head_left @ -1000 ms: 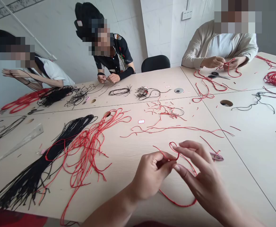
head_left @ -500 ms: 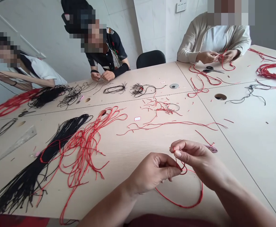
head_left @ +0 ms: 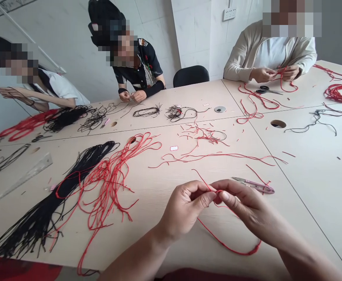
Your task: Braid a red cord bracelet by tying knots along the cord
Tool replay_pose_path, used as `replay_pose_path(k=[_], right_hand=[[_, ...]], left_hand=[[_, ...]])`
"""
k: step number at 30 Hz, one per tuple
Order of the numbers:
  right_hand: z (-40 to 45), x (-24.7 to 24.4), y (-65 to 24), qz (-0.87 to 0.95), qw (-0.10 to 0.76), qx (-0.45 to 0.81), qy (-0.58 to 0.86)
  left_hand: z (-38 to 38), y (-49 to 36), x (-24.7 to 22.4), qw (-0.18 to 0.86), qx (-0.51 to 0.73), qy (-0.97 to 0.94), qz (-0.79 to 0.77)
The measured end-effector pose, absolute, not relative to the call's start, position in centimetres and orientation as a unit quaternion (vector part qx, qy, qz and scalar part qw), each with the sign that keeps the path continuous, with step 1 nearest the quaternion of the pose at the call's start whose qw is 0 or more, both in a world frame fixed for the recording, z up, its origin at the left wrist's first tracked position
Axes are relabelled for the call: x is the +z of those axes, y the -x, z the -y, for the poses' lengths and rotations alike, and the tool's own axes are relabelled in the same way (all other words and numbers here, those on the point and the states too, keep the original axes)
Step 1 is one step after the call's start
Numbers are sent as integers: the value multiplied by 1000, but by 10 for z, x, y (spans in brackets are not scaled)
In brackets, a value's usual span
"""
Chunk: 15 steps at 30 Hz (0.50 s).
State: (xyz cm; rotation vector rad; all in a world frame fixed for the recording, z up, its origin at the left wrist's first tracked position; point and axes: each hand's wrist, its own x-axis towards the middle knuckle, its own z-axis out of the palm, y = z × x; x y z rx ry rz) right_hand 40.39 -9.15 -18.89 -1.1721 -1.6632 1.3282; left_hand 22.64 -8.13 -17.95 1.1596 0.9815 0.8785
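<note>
Over the pale table (head_left: 305, 222), left hand (head_left: 185, 208) and right hand (head_left: 254, 207) pinch one red cord (head_left: 226, 245).
Both grips narrow; one pair of thread snips (head_left: 255, 185) lies just beside.

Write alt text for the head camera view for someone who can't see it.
The left hand and right hand pinch a red cord above a pale table, its loop hanging below, small snips nearby. A black cord bundle and a red one lie to the left; across the table, a co-worker handles red string.
</note>
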Motion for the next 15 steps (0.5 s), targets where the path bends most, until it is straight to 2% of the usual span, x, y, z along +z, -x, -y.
replay_pose_path(k=[4,10,15], right_hand=[[92,-190,-405,653,323,492,476],[93,-190,-405,687,440,336,471],[93,-190,-404,724,437,233,481]], left_hand=[[79,-222,-181,646,383,-493,-439],[76,-217,-180,640,328,-526,-454],[79,-218,-178,593,321,-571,-468]])
